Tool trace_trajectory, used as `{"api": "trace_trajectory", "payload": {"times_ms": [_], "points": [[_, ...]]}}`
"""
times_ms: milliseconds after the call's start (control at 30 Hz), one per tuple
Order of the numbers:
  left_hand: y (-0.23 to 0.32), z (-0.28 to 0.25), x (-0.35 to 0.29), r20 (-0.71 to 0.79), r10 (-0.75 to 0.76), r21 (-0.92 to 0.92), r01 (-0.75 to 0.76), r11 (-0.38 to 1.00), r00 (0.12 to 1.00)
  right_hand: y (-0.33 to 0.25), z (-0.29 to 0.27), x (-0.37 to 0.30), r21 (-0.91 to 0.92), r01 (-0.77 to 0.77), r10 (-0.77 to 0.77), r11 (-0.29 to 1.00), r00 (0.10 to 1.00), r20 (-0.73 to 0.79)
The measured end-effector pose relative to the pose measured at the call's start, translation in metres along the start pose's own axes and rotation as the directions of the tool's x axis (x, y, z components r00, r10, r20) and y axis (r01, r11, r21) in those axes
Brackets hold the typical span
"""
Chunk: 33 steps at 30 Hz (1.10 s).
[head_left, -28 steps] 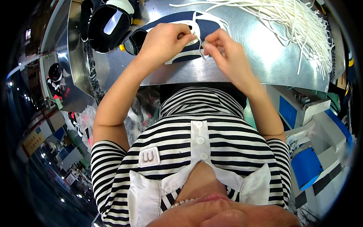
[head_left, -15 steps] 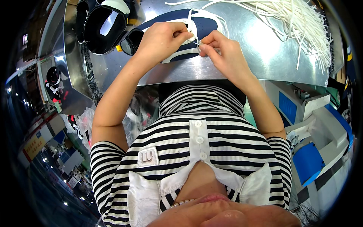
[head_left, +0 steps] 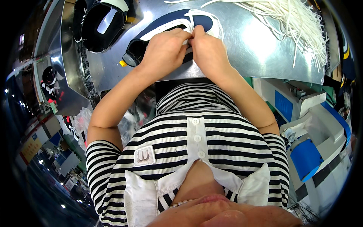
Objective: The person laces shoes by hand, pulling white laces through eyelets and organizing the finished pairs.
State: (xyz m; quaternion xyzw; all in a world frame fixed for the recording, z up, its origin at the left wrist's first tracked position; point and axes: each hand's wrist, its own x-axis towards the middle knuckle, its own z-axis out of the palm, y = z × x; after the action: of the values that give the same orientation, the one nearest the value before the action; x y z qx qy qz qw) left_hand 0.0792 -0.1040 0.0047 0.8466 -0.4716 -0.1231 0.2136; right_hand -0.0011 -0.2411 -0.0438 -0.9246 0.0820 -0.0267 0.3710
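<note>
A navy and white shoe (head_left: 166, 20) lies on its side on the metal table, its toe to the right and a yellow tab by its heel. A white shoelace (head_left: 191, 18) runs over its front, with a loop trailing round the toe. My left hand (head_left: 165, 51) is closed over the middle of the shoe, fingertips pinched on the lace by the eyelet edge. Against it, my right hand (head_left: 208, 51) is also closed on the lace, its fingertips touching those of the left. Both hands hide the lace end and part of the shoe.
A heap of loose white laces (head_left: 291, 22) covers the table's far right. Black and white shoes (head_left: 104, 32) stand at the far left. The metal table (head_left: 245, 66) ends just before my body. A grey and blue machine (head_left: 314, 125) stands at the right.
My right hand has moved left and turned inward, so both hands' fingertips now meet. The stretch of lace between them is no longer visible. The shoe's heel has shifted slightly nearer.
</note>
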Motion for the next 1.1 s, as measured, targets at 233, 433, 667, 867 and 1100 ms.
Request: {"api": "trace_trajectory", "payload": {"times_ms": [233,433,667,867,1100], "points": [[-0.013,-0.023,-0.046,-0.160,0.413,0.339,-0.343,0.876,0.897,0.024,-0.106,-0.020,0.435,-0.115,0.082,0.893,0.992,0.092],[-0.021,-0.019,-0.034,-0.249,0.435,0.314,-0.352,0.882,0.865,0.051,-0.081,0.054,0.685,-0.286,0.083,0.670,0.946,0.315],[-0.056,-0.052,-0.032,0.359,-0.094,-0.638,0.318,0.701,0.929,0.023,-0.052,0.029,0.703,-0.014,0.114,0.711,0.989,-0.095],[-0.048,-0.046,-0.004,0.676,-0.305,-0.440,0.700,0.562,0.671,0.013,-0.039,0.023,0.573,-0.148,0.172,0.806,0.985,0.013],[-0.059,-0.025,-0.009,0.550,-0.340,-0.648,0.647,0.402,0.763,0.016,-0.030,0.025,0.632,-0.121,0.182,0.765,0.983,-0.033]]}}
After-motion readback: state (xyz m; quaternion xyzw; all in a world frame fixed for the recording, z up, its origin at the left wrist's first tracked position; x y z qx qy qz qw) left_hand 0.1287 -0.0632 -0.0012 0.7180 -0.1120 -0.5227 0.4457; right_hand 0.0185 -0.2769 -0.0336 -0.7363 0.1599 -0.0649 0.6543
